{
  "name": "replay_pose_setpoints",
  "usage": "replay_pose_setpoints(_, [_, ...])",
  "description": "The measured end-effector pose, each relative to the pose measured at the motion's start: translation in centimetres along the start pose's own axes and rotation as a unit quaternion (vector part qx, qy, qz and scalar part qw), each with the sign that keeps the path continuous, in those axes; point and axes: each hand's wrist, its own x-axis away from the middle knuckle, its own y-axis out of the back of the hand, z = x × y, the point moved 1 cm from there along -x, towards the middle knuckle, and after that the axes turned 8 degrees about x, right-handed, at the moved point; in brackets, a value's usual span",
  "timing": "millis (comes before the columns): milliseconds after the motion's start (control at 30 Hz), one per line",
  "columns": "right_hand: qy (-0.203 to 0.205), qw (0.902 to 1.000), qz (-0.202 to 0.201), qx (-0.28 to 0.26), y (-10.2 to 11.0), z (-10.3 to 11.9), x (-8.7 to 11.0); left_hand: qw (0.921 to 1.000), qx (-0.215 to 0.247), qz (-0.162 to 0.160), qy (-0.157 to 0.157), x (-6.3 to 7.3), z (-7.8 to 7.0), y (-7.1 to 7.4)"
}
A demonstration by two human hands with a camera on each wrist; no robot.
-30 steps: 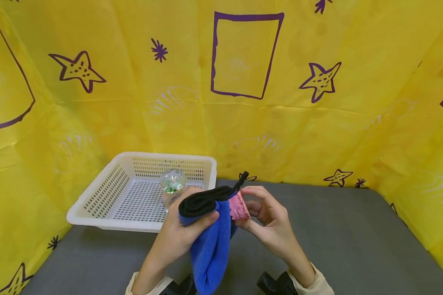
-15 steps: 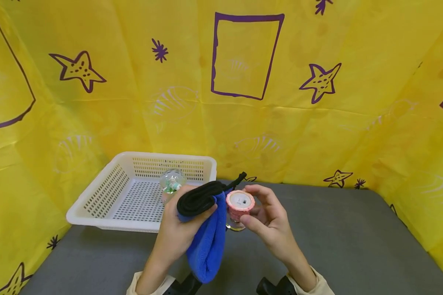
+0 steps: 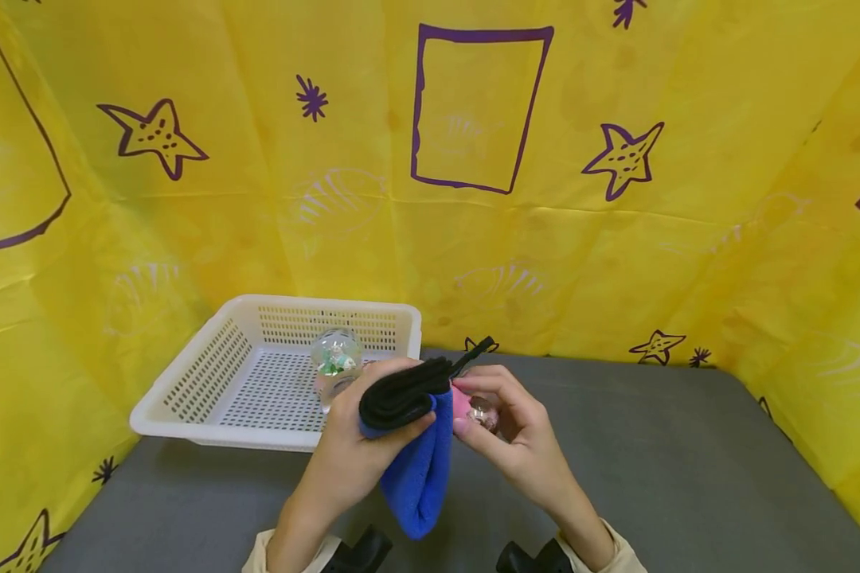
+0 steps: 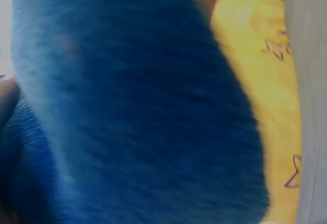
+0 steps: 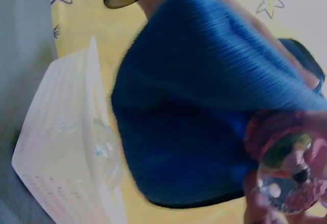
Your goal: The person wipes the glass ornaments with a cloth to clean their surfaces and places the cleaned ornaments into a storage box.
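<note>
A folded blue fleecy cloth (image 3: 419,485) with a rolled black edge and a thin black strap is gripped by my left hand (image 3: 351,442), thumb across its near side. My right hand (image 3: 519,438) pinches a small snow globe (image 3: 482,414) by its pink base, right against the cloth. Seen from the right wrist, the clear ball of the snow globe (image 5: 286,175) faces the camera, and its pink base touches the blue cloth (image 5: 179,132). Blurred blue cloth (image 4: 138,106) fills most of the left wrist view.
A white perforated plastic basket (image 3: 165,426) stands at the left on the grey table (image 3: 659,461). Inside it is another clear snow globe (image 3: 335,354) with green and white bits. A yellow patterned curtain (image 3: 365,239) closes off the back and sides.
My right hand has turned the snow globe over: half a second ago its white underside faced up, now its clear ball shows. The cloth, gripped throughout, has shifted slightly right.
</note>
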Motion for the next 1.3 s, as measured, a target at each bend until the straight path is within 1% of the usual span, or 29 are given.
replay_pose_setpoints(67, [-0.002, 0.9998, 0.005, 0.018, 0.0, 0.0, 0.0, 0.9989, -0.014, 0.026, 0.035, 0.0, 0.0, -0.1])
replay_pose_setpoints(133, [-0.006, 0.9995, 0.012, 0.028, 0.0, -0.1, 0.0, 0.9959, -0.021, 0.052, 0.071, 0.1, -0.1, -0.2])
replay_pose_setpoints(167, [-0.008, 0.9994, 0.017, 0.030, 0.0, -0.1, 0.0, 0.9944, -0.022, 0.060, 0.083, 0.1, -0.1, -0.2])
replay_pose_setpoints(233, [-0.010, 0.9991, 0.022, 0.036, 0.0, -0.1, 0.0, 0.9920, -0.024, 0.074, 0.099, 0.1, -0.1, -0.4])
replay_pose_setpoints(300, [-0.015, 0.9990, 0.024, 0.035, 0.0, -0.1, 0.0, 0.9918, -0.028, 0.079, 0.096, 0.2, 0.0, -0.4])
replay_pose_setpoints(400, [-0.032, 0.9992, 0.023, -0.003, 0.1, -0.2, 0.0, 0.9950, -0.033, 0.065, 0.067, 0.2, 0.4, -0.5])
replay_pose_setpoints(467, [-0.049, 0.9971, 0.026, -0.052, 0.3, -0.2, 0.0, 0.9976, -0.039, 0.045, 0.034, 0.2, 0.6, -0.6])
replay_pose_setpoints(533, [-0.058, 0.9937, 0.027, -0.092, 0.5, -0.1, 0.0, 0.9988, -0.045, 0.017, 0.008, 0.2, 0.8, -0.6])
replay_pose_setpoints(600, [-0.066, 0.9914, 0.028, -0.110, 0.7, -0.1, 0.0, 0.9986, -0.051, -0.009, -0.008, 0.2, 0.9, -0.5])
replay_pose_setpoints(633, [-0.069, 0.9912, 0.027, -0.110, 0.7, -0.1, 0.0, 0.9981, -0.056, -0.020, -0.017, 0.1, 0.9, -0.5])
replay_pose_setpoints(700, [-0.076, 0.9922, 0.024, -0.096, 0.9, -0.1, 0.0, 0.9970, -0.064, -0.035, -0.026, 0.1, 0.9, -0.4])
replay_pose_setpoints(767, [-0.086, 0.9924, 0.026, -0.084, 0.9, -0.1, 0.0, 0.9961, -0.070, -0.043, -0.032, 0.0, 0.8, -0.4])
replay_pose_setpoints(833, [-0.078, 0.9937, 0.032, -0.074, 0.9, -0.1, 0.0, 0.9951, -0.078, -0.049, -0.035, -0.1, 0.8, -0.4])
replay_pose_setpoints(900, [-0.053, 0.9970, 0.036, -0.043, 0.7, -0.2, 0.0, 0.9949, -0.081, -0.055, -0.024, -0.1, 0.7, -0.3])
replay_pose_setpoints(967, [-0.013, 0.9992, 0.037, -0.001, 0.4, -0.3, -0.1, 0.9945, -0.087, -0.058, -0.011, -0.1, 0.8, -0.3])
replay_pose_setpoints(1033, [0.025, 0.9981, 0.030, 0.048, 0.1, -0.4, -0.1, 0.9943, -0.090, -0.057, 0.004, -0.1, 0.8, -0.3])
replay_pose_setpoints(1100, [0.042, 0.9959, 0.024, 0.076, -0.2, -0.5, -0.1, 0.9941, -0.092, -0.055, 0.015, -0.1, 0.8, -0.3])
replay_pose_setpoints(1167, [0.041, 0.9960, 0.019, 0.078, -0.4, -0.5, 0.0, 0.9947, -0.086, -0.052, 0.019, -0.1, 0.8, -0.3])
replay_pose_setpoints(1233, [0.027, 0.9975, 0.009, 0.065, -0.4, -0.6, 0.1, 0.9954, -0.080, -0.050, 0.017, -0.1, 0.8, -0.3])
replay_pose_setpoints(1300, [0.006, 0.9990, -0.003, 0.043, -0.4, -0.6, 0.1, 0.9958, -0.079, -0.045, 0.008, -0.1, 0.7, -0.2])
